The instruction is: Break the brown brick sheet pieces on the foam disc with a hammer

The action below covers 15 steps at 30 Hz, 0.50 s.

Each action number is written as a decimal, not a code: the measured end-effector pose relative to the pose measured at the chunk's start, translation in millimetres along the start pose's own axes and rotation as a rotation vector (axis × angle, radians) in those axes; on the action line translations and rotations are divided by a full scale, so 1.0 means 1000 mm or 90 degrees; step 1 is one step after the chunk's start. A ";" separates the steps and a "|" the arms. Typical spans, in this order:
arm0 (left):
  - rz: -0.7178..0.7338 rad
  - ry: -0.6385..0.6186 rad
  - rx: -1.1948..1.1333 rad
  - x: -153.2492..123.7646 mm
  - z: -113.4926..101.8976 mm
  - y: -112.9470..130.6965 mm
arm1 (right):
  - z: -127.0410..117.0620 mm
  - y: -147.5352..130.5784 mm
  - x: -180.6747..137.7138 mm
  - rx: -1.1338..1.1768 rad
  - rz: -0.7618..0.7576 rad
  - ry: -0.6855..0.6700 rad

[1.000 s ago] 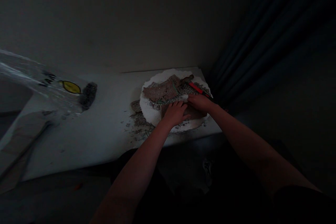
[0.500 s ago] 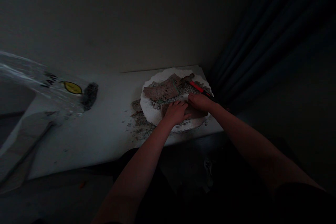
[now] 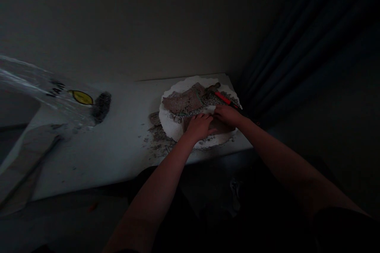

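Observation:
My left hand [image 3: 199,127] lies with its fingers spread over a flat brown piece [image 3: 223,127] on a round white mat with a scalloped edge [image 3: 171,126]. Close to its right, my right hand [image 3: 228,115] has its fingers curled together at the far edge of that piece. What its fingertips hold is too dark to make out. Just beyond the hands rests a hammer with a red and black handle [image 3: 222,97]. A brown piece with a grid-like texture [image 3: 185,101] lies on the far left of the mat, among small grey chips [image 3: 212,103].
The mat rests on a white table [image 3: 118,142]. Crumbs and fragments [image 3: 158,138] lie left of it. A clear plastic bag [image 3: 68,101] with dark grey material at its end and a brown sheet [image 3: 26,162] are further left. Dark curtains [image 3: 297,47] hang at the right.
My right hand's fingers have shifted very slightly at the brown piece's far edge. My left hand, the hammer and the pieces stay in place.

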<state>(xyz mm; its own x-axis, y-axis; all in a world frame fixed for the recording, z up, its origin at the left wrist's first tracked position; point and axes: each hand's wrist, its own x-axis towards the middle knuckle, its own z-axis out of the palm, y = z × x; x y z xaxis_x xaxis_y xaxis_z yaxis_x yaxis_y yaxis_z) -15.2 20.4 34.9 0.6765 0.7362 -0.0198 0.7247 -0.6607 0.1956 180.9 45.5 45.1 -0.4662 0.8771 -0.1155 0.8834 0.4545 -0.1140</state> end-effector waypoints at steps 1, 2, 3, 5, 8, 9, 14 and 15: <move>-0.001 -0.001 -0.005 0.000 0.000 0.001 | 0.001 0.000 -0.001 0.007 0.004 0.008; -0.002 0.002 -0.009 0.000 0.001 0.001 | 0.003 0.000 -0.002 0.009 0.006 0.016; -0.003 0.008 -0.011 0.000 0.002 0.002 | 0.004 -0.001 -0.002 0.004 0.005 0.021; -0.006 0.018 -0.007 0.001 0.004 0.004 | 0.007 -0.002 -0.003 -0.025 -0.003 0.024; -0.015 0.014 0.003 0.003 0.005 0.005 | 0.010 -0.004 -0.003 -0.076 -0.038 0.018; -0.019 0.011 0.003 0.004 0.005 0.005 | 0.011 -0.004 -0.003 -0.086 -0.050 0.017; -0.027 0.009 -0.004 0.007 0.001 0.006 | 0.008 -0.005 -0.003 -0.089 -0.055 0.012; -0.028 0.007 -0.005 0.007 0.000 0.006 | 0.008 -0.005 -0.003 -0.086 -0.049 0.011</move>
<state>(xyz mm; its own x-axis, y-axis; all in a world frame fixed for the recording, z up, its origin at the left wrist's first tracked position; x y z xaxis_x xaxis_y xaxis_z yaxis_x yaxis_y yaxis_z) -5.7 21.3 36.2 0.6424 0.7662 -0.0170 0.7526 -0.6265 0.2025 177.5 39.5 38.3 -0.5335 0.8406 -0.0940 0.8436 0.5368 0.0117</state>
